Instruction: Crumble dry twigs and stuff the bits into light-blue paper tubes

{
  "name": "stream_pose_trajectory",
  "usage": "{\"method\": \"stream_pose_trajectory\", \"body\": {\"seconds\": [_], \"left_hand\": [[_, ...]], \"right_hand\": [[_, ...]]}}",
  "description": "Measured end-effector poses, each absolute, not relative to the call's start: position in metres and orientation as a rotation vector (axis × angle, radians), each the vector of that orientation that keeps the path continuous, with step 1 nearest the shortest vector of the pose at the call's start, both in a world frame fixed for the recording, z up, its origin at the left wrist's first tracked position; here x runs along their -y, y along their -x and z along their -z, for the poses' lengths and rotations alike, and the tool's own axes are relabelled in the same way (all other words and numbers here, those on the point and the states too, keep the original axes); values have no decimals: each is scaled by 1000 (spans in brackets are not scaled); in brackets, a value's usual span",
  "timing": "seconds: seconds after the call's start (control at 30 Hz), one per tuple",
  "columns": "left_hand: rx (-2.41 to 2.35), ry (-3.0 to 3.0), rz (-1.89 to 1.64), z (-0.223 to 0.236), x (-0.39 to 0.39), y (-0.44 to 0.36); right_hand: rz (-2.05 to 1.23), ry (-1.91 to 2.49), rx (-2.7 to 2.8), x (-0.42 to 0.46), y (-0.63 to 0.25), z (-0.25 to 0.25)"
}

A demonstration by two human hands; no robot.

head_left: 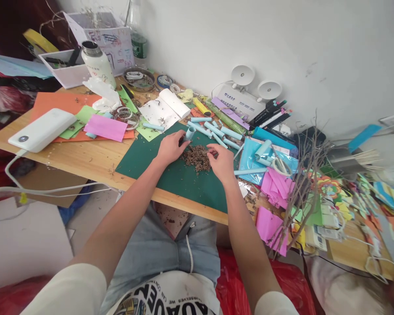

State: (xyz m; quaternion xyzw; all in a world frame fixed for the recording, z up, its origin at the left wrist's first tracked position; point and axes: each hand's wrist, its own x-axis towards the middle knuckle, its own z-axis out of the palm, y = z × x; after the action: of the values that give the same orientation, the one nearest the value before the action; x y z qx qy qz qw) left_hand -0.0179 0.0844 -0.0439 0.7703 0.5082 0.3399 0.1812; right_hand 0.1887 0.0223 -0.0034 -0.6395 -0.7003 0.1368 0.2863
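Observation:
My left hand (pixel 171 148) grips a short light-blue paper tube (pixel 190 133), which stands nearly upright with its open end facing up. Just to the right of it lies a heap of brown dried plant crumbs (pixel 197 158) on a dark green mat (pixel 190 188). At the heap's right edge is my right hand (pixel 221 160), thumb and fingers pinched together; whatever is between them is too small to tell. Several more blue paper tubes (pixel 213 130) lie scattered on the mat behind both hands.
A white power bank (pixel 42 130) with a cable rests at the table's left. Behind it stand a white bottle (pixel 98 63) and an open box (pixel 64 65). Dry twigs (pixel 304 188), pink paper (pixel 277 188) and a blue packet (pixel 249 159) crowd the right side. A white router (pixel 238 100) leans by the wall.

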Motion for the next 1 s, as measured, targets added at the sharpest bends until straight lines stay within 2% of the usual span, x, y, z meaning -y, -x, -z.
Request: {"method": "stream_pose_trajectory", "body": {"seconds": [0.4, 1.0], "left_hand": [[-1422, -2148, -1004, 48, -86, 17], [-1387, -2072, -1000, 46, -84, 22]], "right_hand": [[-132, 1861, 2161, -17, -181, 12], [-144, 1747, 1830, -6, -169, 18]]}}
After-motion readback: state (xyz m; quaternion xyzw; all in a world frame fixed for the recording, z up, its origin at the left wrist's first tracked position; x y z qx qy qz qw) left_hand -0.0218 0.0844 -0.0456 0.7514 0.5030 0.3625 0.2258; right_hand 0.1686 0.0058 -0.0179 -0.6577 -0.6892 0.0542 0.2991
